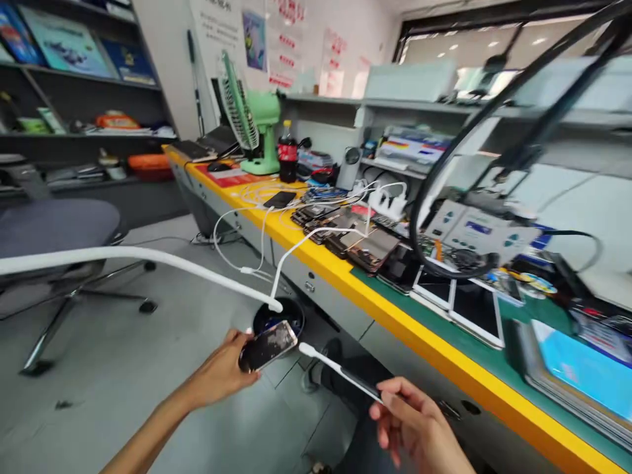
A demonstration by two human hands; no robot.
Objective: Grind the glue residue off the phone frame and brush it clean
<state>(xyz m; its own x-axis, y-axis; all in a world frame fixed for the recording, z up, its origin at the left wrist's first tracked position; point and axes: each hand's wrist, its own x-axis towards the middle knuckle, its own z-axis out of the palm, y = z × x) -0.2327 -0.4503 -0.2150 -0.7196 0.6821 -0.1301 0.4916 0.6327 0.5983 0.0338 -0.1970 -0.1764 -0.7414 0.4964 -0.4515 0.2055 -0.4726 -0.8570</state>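
My left hand [228, 366] grips a smartphone [269, 347] by its near end, thumb below and fingers along the other edge. Its dark face is tilted up, with a pale, patchy area at the far end. Behind and under the phone stands a round black bin [291, 316], partly hidden by it. In my right hand [412, 418] is a slim toothbrush-like tool [340, 372] with a white head and a dark handle, held between thumb and fingers. Its head points at the phone, a small gap apart; bristles cannot be made out.
A yellow-edged workbench [365, 299] runs along the right, bearing opened tablets [372, 247], white-framed tablets [476, 309] and cables. A white cable [148, 253] crosses above the bin. A black ring-shaped arm [419, 191] hangs over the bench. An office chair [59, 224] stands left.
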